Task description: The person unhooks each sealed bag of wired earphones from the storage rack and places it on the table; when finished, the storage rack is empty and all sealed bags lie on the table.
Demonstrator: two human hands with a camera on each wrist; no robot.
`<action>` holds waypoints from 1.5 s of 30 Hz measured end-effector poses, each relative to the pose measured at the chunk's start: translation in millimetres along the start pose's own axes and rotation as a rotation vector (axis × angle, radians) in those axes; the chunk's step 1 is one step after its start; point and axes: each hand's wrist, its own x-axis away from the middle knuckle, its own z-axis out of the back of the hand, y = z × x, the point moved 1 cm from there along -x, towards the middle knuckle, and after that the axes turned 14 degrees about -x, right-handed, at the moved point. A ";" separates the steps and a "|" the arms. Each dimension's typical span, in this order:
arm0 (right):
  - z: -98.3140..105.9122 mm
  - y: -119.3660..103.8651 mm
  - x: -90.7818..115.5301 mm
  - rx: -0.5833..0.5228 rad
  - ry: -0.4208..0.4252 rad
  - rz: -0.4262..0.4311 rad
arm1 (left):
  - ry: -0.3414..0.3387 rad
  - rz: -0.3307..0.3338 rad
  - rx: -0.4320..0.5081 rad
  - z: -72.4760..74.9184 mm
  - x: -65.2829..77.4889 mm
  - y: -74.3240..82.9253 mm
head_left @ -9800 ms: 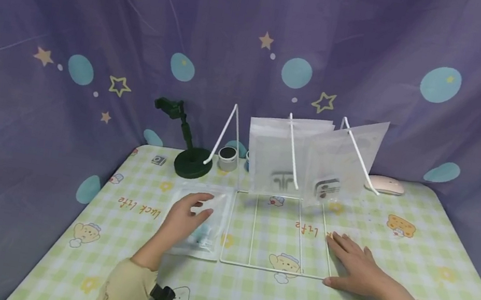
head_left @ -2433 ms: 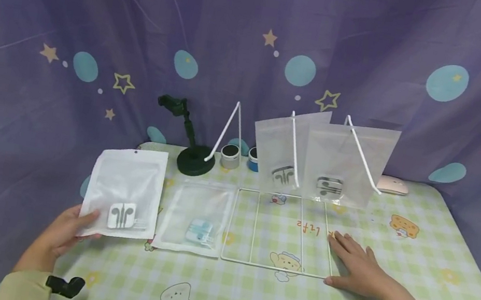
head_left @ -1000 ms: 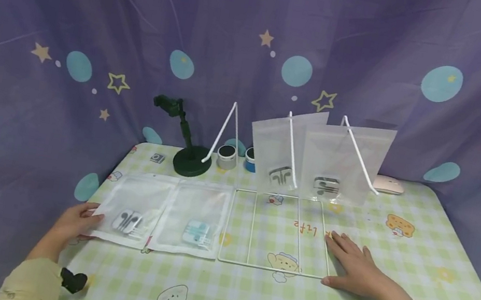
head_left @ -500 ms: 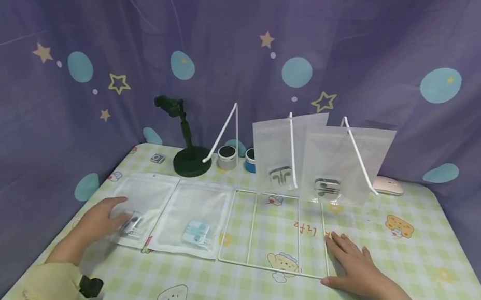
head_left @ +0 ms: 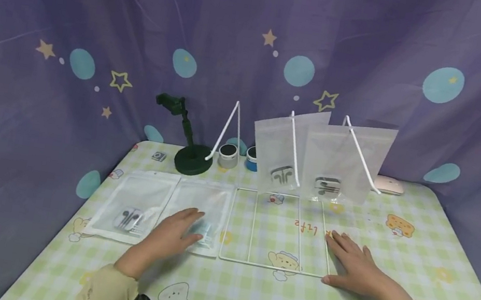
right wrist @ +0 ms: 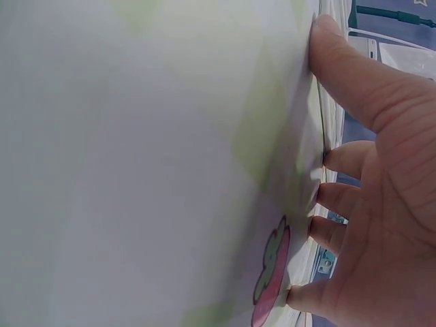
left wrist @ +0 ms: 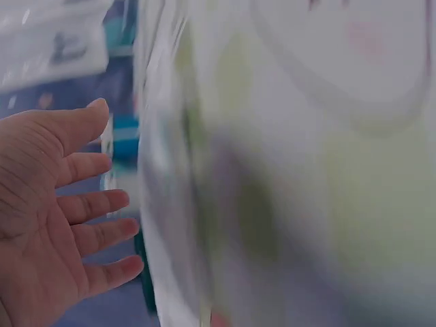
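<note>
My left hand (head_left: 167,237) hovers over the lower left part of a white zip bag (head_left: 204,197) that lies on the table and shows a pale blue earphone case (head_left: 204,232). In the left wrist view its fingers are spread and hold nothing. Left of it lies a second zip bag (head_left: 138,197) with white-cased earphones (head_left: 129,219). My right hand (head_left: 356,268) rests spread at the right edge of a white wire display rack (head_left: 269,267), fingertips touching down in the right wrist view. Two more bags hang from the rack's hooks: one in the middle (head_left: 269,144), one on the right (head_left: 348,156).
The rack's left hook (head_left: 223,131) carries no bag. Behind stand a dark green stand (head_left: 193,159), a grey round can (head_left: 228,156) and a blue one (head_left: 252,159). A pink mouse (head_left: 388,185) lies at the back right, before a purple curtain (head_left: 379,46).
My left hand laid the earphone bag down on the left, let go of it and moved right over the bag with the blue case. The hanging bags shifted earlier; the right hand stayed put.
</note>
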 end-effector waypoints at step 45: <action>2.2 -1.2 0.7 0.001 -0.009 -0.005 | -0.181 -0.130 -0.171 -29.0 -30.7 53.9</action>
